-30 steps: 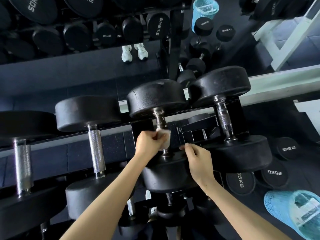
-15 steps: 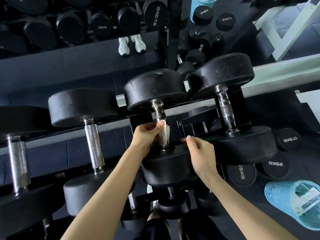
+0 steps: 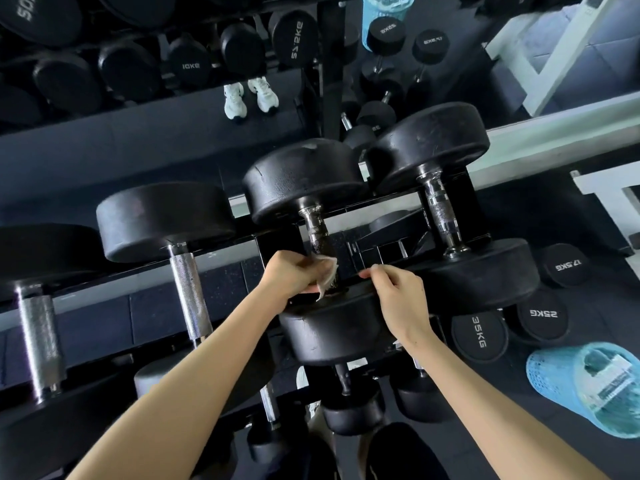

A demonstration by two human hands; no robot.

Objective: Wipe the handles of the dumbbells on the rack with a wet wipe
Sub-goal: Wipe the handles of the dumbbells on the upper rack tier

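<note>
Head view, looking down on a black dumbbell rack (image 3: 273, 242) set against a mirror (image 3: 104, 147). Four dumbbells lie across its top rails, their handles running away from the viewer. From left: one with a broad knurled grip (image 3: 40, 334), a second dumbbell (image 3: 162, 220) with a slimmer knurled bar, the centre dumbbell (image 3: 332, 330) under the hands, and a right-hand dumbbell (image 3: 429, 143) whose far head stands just beside that of the centre one. Smaller dumbbells sit on the tier below and on the dark floor to the right, where end caps read 35KG (image 3: 479, 332) and 25KG (image 3: 542, 313) (the lettering appears turned or reversed from this angle). A blue perforated basket (image 3: 540, 372) stands at lower right with packaging inside. The left hand (image 3: 291, 275) has its fingers curled tightly round the lower end of the centre dumbbell's handle (image 3: 317, 233), next to the near head. The right hand (image 3: 398, 296) rests on the top edge of that near head, fingers loosely bent, thumb and forefinger close together, nothing visibly held. A pair of white shoes (image 3: 251, 95) shows in the mirror. The wet wipe (image 3: 327, 275), crumpled and white, is pressed between the left fingers and the handle, one corner hanging free towards the near head
</note>
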